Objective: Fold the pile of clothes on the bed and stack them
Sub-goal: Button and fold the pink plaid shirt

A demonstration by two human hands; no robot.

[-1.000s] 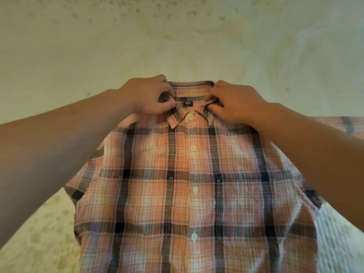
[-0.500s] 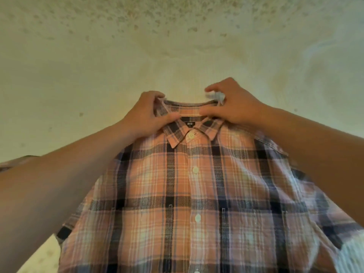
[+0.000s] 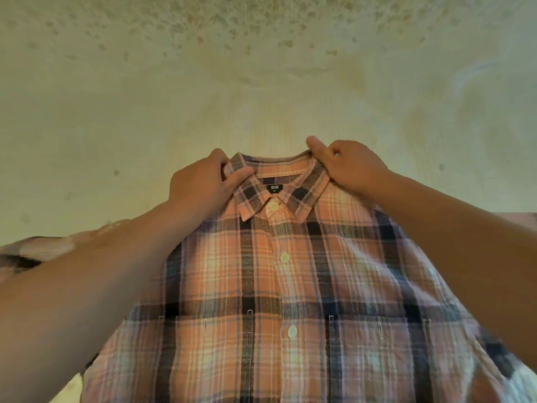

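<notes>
An orange and navy plaid button-up shirt [image 3: 284,286] lies front side up, buttoned, on the pale bed cover [image 3: 261,82]. Its collar points away from me and shows a small black label. My left hand [image 3: 200,187] pinches the left side of the collar between thumb and fingers. My right hand [image 3: 348,167] grips the right side of the collar, thumb up at the collar's back edge. One sleeve spreads out to the left under my left forearm.
The bed cover, cream with faint speckles, stretches wide beyond the collar and to both sides. A strip of plaid sleeve [image 3: 26,257] shows at the far left edge. No other clothes are in view.
Both hands moved apart along the collar and away from me, drawing the shirt further up the bed and spreading the collar flat. The view has shifted closer to the shirt.
</notes>
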